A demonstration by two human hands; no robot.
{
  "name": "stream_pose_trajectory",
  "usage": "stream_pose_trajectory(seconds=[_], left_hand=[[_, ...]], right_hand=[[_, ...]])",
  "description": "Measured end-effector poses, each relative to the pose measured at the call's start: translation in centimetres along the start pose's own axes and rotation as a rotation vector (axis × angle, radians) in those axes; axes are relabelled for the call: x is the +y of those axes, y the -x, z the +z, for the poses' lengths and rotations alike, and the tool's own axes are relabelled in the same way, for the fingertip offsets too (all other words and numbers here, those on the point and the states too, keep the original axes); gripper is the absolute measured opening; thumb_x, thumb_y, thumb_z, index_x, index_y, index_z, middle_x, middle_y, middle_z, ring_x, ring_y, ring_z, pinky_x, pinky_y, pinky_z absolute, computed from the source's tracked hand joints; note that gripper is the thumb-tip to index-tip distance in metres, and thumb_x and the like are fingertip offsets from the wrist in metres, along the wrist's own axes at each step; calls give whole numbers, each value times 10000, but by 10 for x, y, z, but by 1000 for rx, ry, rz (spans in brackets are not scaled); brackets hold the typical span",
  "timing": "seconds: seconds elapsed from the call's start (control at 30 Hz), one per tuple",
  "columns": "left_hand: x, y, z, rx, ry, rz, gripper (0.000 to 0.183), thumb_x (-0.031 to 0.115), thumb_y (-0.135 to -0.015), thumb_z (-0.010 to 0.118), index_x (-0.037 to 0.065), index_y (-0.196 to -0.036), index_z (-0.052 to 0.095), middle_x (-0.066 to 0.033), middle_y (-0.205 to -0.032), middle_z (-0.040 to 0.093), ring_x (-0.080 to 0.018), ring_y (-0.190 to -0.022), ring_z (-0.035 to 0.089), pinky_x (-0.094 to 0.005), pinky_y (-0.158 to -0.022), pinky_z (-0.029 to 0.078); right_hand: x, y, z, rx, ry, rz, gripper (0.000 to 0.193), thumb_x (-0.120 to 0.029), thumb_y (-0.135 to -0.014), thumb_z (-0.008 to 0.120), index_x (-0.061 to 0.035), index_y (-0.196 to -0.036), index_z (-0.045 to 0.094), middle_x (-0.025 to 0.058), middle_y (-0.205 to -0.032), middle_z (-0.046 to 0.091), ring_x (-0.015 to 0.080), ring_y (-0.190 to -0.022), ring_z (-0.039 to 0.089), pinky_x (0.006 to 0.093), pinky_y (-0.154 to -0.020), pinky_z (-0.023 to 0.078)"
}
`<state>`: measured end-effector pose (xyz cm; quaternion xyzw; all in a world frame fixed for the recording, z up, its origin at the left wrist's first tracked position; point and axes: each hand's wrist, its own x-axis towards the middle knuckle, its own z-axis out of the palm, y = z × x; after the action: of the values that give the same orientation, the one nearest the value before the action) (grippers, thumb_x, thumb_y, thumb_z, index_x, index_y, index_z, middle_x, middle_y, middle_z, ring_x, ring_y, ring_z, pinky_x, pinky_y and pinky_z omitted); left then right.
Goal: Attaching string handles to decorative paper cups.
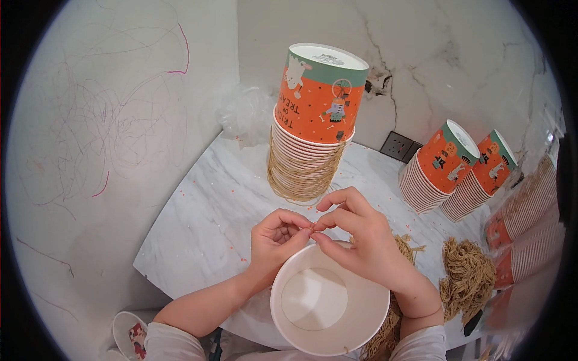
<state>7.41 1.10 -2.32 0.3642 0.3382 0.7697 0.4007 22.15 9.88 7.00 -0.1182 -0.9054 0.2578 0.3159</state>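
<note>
A large white-lined paper bucket point(295, 301) stands mouth up in front of me, its inside and round bottom showing. Above its far rim, my left hand point(277, 237) and my right hand point(361, 234) meet with thumbs and forefingers pinched together. What lies between the fingertips is too small to make out. At the bucket's near rim a bit of tan cord pokes out. Just beyond my hands rises a tall stack of orange and green paper buckets point(322, 96), turned upside down, with tan cord loops point(307, 177) hanging around the lower rims.
A bundle of tan cord point(466, 277) lies at the right, with more beside the bucket. Two inverted bucket stacks point(439, 162) stand at the back right near a dark wall socket point(397, 146). Plastic-wrapped stacks point(524, 210) line the right edge. Small orange bits dot the marble-patterned table point(198, 228).
</note>
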Motion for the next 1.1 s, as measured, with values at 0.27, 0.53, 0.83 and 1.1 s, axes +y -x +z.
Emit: stream_pose_trajectory(seconds=[0.27,0.53,0.83,1.1], left_hand=[[7,0,3,28,-28,-36,89,-39,-908,653,-15,-987,620,-95,-965,702,-70,-823,648,-209,-713,531],[5,0,0,14,-107,-7,95,-20,-902,687,-5,-968,620,-94,-962,708,-64,-788,643,-200,-687,520],[3,-4,-6,-92,-90,85,101,-84,-875,628,1,-922,649,-89,-994,692,-93,-877,633,-237,-769,512],[5,-8,-12,-167,-232,115,160,-101,-847,606,0,-921,706,-79,-1027,667,-108,-922,631,-247,-790,507]], right_hand=[[2,0,-1,2,-51,25,101,-51,-806,753,-19,-856,671,68,-1075,609,193,-795,676,318,-658,550],[3,0,-4,-53,-95,85,97,-37,-845,708,5,-899,639,87,-1106,594,188,-837,672,279,-578,551],[9,-1,-4,-146,-263,147,88,-53,-934,608,31,-955,588,150,-1168,527,217,-866,624,310,-724,520],[10,-1,-4,-184,-313,199,95,-70,-944,589,24,-963,590,152,-1201,516,220,-906,612,324,-770,521]])
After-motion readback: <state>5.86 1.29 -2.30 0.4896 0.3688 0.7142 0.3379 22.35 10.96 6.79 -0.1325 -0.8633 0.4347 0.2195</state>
